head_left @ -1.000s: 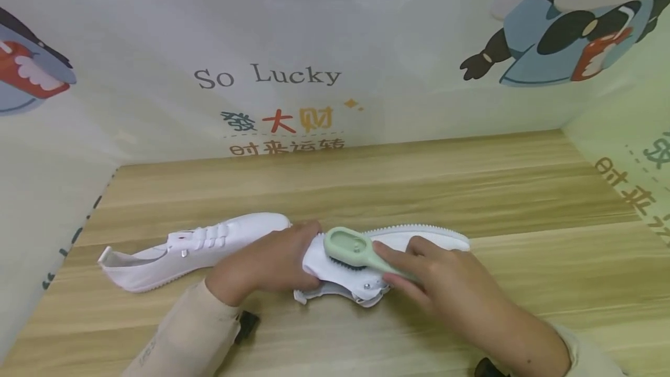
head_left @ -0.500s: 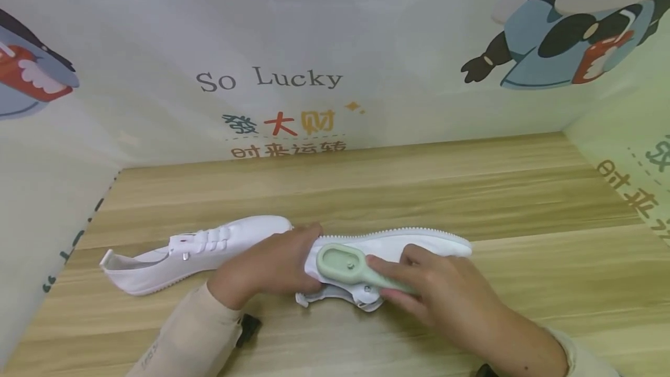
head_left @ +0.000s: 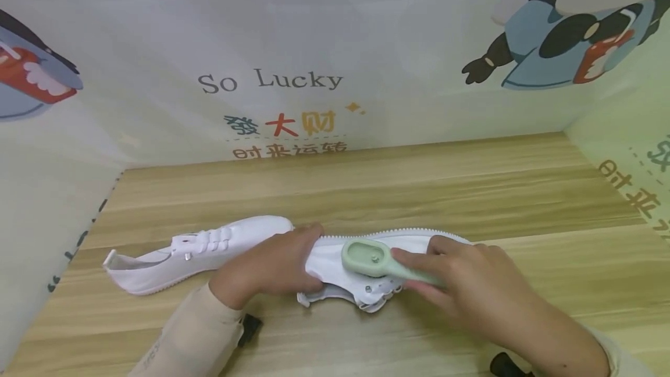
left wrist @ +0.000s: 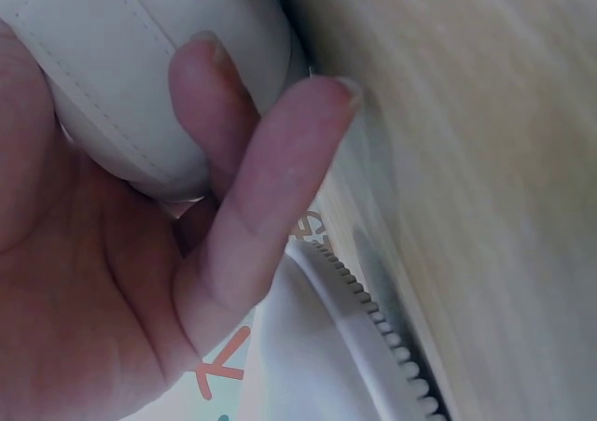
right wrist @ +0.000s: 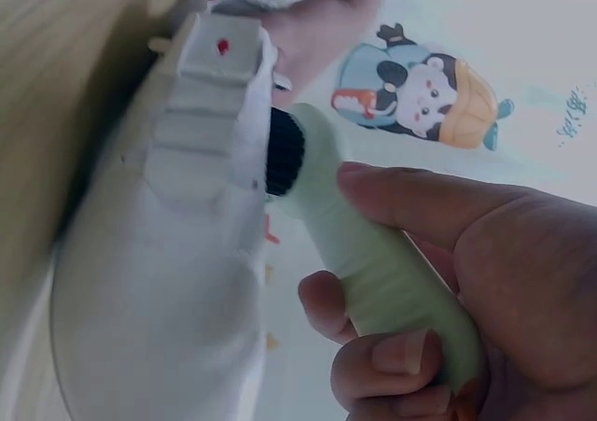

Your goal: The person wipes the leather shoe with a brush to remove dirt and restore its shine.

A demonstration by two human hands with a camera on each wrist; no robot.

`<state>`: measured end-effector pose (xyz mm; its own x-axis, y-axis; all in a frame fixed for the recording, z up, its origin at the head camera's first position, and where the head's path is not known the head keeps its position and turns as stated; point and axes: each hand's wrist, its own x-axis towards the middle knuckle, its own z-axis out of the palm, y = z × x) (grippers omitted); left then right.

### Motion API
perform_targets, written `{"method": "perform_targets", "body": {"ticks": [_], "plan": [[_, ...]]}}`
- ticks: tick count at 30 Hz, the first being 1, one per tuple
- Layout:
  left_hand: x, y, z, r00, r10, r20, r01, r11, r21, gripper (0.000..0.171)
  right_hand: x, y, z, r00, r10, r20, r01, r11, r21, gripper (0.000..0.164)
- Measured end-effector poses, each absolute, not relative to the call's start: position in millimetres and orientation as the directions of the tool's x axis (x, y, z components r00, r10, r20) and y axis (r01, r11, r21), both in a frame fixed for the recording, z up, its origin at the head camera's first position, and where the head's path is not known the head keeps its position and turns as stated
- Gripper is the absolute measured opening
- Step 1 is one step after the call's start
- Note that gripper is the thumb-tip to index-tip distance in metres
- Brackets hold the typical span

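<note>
A white shoe (head_left: 335, 269) lies on its side, sole edge toward the back, in the middle of the table. My left hand (head_left: 272, 263) grips its heel end; the left wrist view has the thumbless side, with two fingers (left wrist: 280, 178) beside the white heel (left wrist: 121, 66). In my right hand (head_left: 471, 284) is a light green brush (head_left: 366, 258), its handle wrapped by the fingers. Dark bristles (right wrist: 284, 150) meet the shoe's side near the laces in the right wrist view. The second white shoe (head_left: 204, 249) stands upright to the left, partly behind my left hand.
Under everything is a wood-grain table (head_left: 471, 191). Pale printed walls (head_left: 419, 45) with lettering and cartoon figures enclose its back and sides. A black wrist strap part (head_left: 250, 329) shows by the left sleeve (head_left: 188, 330).
The brush first came down and slightly left along the shoe's side, then slid right toward the toe with my right hand. My left hand and both shoes stay about where they were.
</note>
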<state>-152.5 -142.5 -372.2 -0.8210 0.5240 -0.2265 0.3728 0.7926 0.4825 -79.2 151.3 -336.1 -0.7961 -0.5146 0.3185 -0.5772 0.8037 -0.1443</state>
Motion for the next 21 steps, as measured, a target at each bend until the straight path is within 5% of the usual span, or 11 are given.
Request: {"method": "perform_targets", "body": {"ticks": [21], "plan": [[-155,-142,-373,-0.820,0.534,-0.206,0.391,0.785,0.481,0.049,-81,183,-313,-0.837,-0.452,0.308,-0.507,0.853,-0.123,0.039]]}}
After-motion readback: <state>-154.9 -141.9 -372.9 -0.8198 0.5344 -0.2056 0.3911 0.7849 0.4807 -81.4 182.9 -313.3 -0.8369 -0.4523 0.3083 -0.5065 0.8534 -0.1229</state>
